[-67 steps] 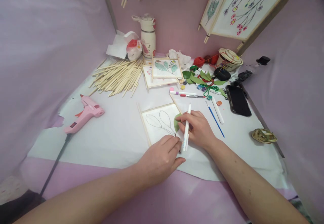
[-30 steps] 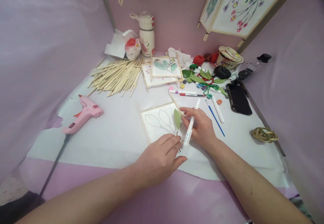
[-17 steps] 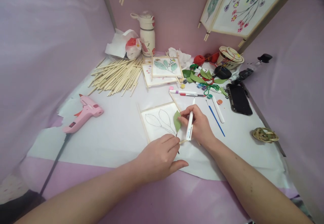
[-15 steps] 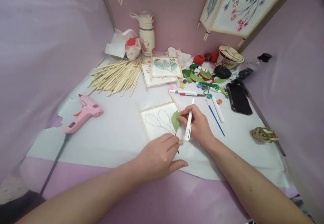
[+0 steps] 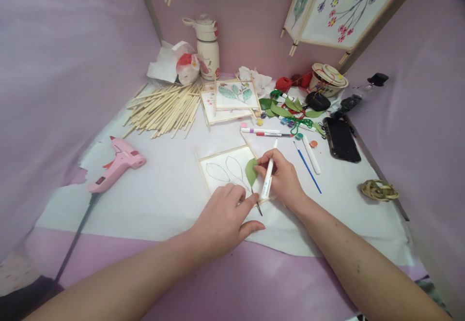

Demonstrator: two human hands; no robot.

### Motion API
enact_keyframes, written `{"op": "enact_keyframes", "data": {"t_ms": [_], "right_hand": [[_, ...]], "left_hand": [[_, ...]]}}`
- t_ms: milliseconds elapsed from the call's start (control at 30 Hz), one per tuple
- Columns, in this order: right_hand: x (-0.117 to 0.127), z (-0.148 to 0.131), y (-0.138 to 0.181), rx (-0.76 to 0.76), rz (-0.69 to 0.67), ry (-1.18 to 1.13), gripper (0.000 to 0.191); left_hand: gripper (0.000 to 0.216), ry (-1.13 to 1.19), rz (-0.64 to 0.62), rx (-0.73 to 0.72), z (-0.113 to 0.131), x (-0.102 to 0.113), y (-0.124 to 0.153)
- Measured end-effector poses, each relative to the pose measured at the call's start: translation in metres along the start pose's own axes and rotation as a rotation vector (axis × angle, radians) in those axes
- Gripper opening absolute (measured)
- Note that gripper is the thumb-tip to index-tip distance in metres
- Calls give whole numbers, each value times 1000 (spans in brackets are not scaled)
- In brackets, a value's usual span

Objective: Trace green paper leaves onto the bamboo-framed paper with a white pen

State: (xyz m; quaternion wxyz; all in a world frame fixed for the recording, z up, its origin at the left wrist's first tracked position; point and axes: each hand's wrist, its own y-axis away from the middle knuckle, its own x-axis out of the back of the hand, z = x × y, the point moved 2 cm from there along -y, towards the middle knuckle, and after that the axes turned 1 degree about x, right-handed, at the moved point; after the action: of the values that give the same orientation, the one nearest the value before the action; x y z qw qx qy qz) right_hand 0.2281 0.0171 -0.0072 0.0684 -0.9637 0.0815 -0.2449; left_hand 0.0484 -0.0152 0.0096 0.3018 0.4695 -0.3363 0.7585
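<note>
1. Head view shows the right hand [image 5: 281, 178] with its palm down on the worktop [image 5: 163, 200]. It grips a white pen [image 5: 268, 173] along its fingers, and its fingertips pinch one green leaf [image 5: 251, 171] against the right edge of a small framed sheet [image 5: 227, 168].
2. Left hand [image 5: 225, 217] lies flat, fingers spread and loose, pressing the near edge of that framed sheet and gripping nothing; a thin dark stem [image 5: 258, 208] pokes out just beside its fingertips.
3. Two leaf outlines are drawn on the sheet, left of the green leaf.
4. Beyond the right hand lie two markers [image 5: 267, 132] side by side, one blue brush [image 5: 308, 167] and one white pen-like stick [image 5: 312, 154].
5. Farther right are one black phone [image 5: 340, 139] and one coil of tan band [image 5: 379, 190], well apart from the hands.
6. Toward the back are two finished framed sheets [image 5: 232, 97] stacked, a heap of loose green leaves [image 5: 286, 109], a pile of wooden sticks [image 5: 163, 110] and one cream bottle [image 5: 208, 45].
7. One pink glue gun [image 5: 116, 162] rests at the left, its cord trailing toward the near edge.
</note>
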Motion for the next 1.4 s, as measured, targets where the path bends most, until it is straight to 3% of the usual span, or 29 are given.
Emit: {"op": "enact_keyframes", "data": {"t_ms": [533, 1100, 1400], "right_hand": [[1, 6, -2, 66, 7, 123, 10], [1, -3, 0, -39, 49, -208, 16], [1, -1, -2, 10, 17, -28, 11]], "left_hand": [[46, 40, -7, 19, -2, -3, 2], [31, 107, 31, -38, 0, -2, 1], [34, 112, 55, -63, 1, -2, 2]]}}
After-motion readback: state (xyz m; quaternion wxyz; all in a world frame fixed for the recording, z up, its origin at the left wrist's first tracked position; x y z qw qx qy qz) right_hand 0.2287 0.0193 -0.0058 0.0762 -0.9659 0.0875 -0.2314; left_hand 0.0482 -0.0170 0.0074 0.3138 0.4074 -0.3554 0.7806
